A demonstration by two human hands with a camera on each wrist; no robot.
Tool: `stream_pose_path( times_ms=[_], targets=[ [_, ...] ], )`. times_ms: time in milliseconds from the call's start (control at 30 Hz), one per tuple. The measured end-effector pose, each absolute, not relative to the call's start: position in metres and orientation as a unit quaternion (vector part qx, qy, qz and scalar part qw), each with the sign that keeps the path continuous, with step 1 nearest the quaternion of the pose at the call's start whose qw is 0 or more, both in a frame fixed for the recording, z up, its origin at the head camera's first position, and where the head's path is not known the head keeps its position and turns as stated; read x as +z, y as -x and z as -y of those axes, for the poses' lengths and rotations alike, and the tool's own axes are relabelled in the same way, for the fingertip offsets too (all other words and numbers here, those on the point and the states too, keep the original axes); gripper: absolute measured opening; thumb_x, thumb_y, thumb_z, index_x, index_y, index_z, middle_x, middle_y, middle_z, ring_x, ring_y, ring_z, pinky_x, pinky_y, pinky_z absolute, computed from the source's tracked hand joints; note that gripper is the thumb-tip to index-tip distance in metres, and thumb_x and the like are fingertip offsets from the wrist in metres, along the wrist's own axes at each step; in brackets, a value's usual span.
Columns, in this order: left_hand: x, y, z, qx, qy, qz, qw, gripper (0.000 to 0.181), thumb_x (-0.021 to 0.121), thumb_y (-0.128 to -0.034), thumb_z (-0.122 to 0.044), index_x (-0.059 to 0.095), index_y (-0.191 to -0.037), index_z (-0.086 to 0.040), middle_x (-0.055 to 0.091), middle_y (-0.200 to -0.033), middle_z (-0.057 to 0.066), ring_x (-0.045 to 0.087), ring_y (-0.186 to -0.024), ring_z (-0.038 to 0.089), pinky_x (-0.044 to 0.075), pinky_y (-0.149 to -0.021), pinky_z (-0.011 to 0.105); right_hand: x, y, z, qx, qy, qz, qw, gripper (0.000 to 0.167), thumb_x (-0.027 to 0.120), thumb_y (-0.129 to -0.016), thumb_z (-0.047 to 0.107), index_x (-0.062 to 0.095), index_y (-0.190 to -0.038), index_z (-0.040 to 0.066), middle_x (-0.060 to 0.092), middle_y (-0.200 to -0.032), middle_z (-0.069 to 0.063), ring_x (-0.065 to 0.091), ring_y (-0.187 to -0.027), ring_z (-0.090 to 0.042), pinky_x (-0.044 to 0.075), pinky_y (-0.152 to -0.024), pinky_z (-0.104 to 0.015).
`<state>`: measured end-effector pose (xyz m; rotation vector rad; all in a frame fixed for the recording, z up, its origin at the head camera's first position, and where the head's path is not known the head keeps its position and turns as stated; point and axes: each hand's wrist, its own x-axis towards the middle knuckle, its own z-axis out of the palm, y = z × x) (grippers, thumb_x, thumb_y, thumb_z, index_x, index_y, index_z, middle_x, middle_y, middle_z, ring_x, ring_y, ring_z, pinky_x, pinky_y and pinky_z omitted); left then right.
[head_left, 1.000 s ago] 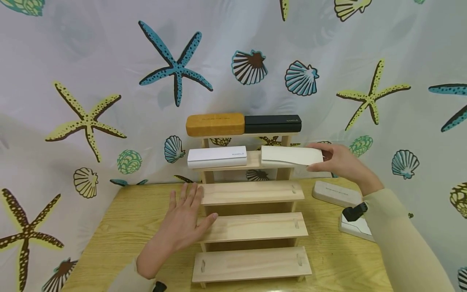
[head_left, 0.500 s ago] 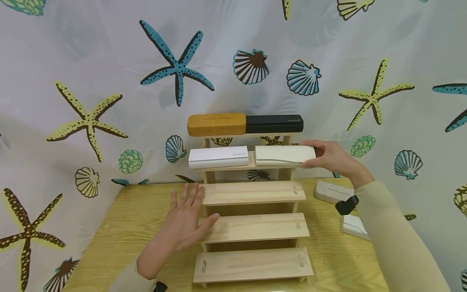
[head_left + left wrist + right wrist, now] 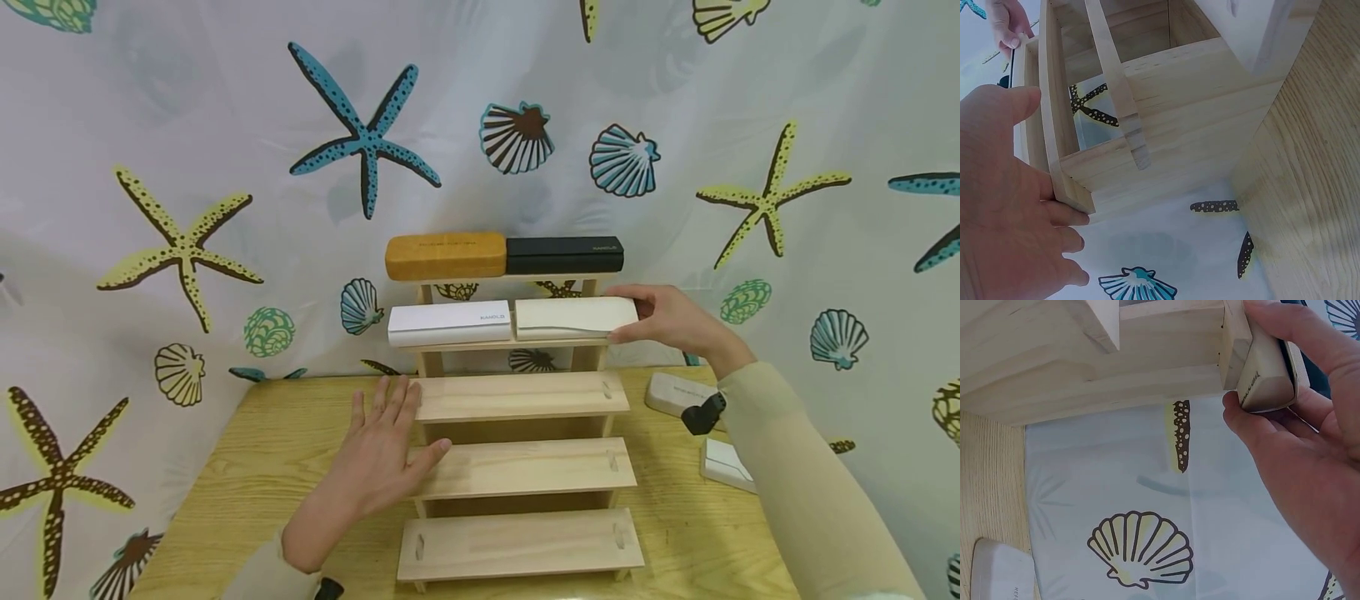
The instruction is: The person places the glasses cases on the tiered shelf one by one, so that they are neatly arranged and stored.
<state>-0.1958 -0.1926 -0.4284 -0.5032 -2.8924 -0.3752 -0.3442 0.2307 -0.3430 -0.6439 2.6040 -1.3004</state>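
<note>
My right hand (image 3: 671,318) grips the right end of a cream glasses case (image 3: 573,317), thumb on the near side and fingers behind. That case lies on the second tier from the top of a stepped wooden rack (image 3: 525,537), its left end beside a white glasses case (image 3: 450,323). In the right wrist view the cream case (image 3: 1269,381) sits against the rack's edge between my thumb and fingers. My left hand (image 3: 378,454) rests with spread, straight fingers on the rack's left side, touching the middle tiers; the left wrist view shows the hand (image 3: 1016,206) against the rack's side.
On the top tier stand an orange-brown case (image 3: 446,257) and a black case (image 3: 564,256). A grey case (image 3: 675,394) and a white case (image 3: 727,464) lie on the wooden table (image 3: 300,425) right of the rack. Behind hangs a sea-patterned cloth (image 3: 480,75).
My right hand has slid the cream glasses case left along the tier, closing most of the gap to the white case. My left hand has stayed in place.
</note>
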Motion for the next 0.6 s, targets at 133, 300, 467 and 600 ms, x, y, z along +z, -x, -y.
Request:
stream_pose_path(
  times_ms=[133, 300, 467, 600],
  targets=[
    [-0.4280, 0.1960, 0.1926, -0.126, 0.169, 0.973, 0.091, 0.090, 0.050, -0.1053, -0.060, 0.028, -0.164, 0.004, 0.025, -0.171, 0.027, 0.014, -0.161, 0.048, 0.009, -0.126, 0.075, -0.3418, 0.3445, -0.2284, -0.447, 0.215, -0.864, 0.090, 0.072, 0.087, -0.089, 0.018, 0.055, -0.153, 0.010, 0.064, -0.139, -0.018, 0.064, -0.108, -0.021, 0.055, -0.085, -0.022],
    [-0.4285, 0.1966, 0.1929, -0.126, 0.170, 0.973, 0.092, 0.090, 0.051, -0.1051, -0.060, 0.028, -0.164, 0.005, 0.025, -0.171, 0.028, 0.014, -0.161, 0.049, 0.009, -0.125, 0.075, -0.3420, 0.3440, -0.2270, -0.450, 0.213, -0.863, 0.090, 0.072, 0.086, -0.090, 0.017, 0.054, -0.154, 0.009, 0.065, -0.139, -0.019, 0.064, -0.108, -0.021, 0.055, -0.085, -0.022],
    [-0.4283, 0.1967, 0.1926, -0.123, 0.172, 0.973, 0.093, 0.091, 0.051, -0.1051, -0.060, 0.028, -0.164, 0.005, 0.024, -0.171, 0.028, 0.015, -0.161, 0.048, 0.011, -0.125, 0.075, -0.3423, 0.3434, -0.2252, -0.453, 0.212, -0.861, 0.092, 0.072, 0.085, -0.090, 0.015, 0.052, -0.154, 0.006, 0.063, -0.141, -0.020, 0.064, -0.109, -0.021, 0.055, -0.085, -0.021],
    [-0.4287, 0.1966, 0.1925, -0.121, 0.172, 0.973, 0.094, 0.091, 0.050, -0.1051, -0.061, 0.028, -0.163, 0.006, 0.024, -0.171, 0.028, 0.015, -0.161, 0.048, 0.012, -0.125, 0.075, -0.3433, 0.3444, -0.2233, -0.458, 0.210, -0.858, 0.096, 0.073, 0.085, -0.090, 0.014, 0.050, -0.154, 0.005, 0.062, -0.143, -0.021, 0.064, -0.112, -0.021, 0.055, -0.086, -0.020]
  ],
)
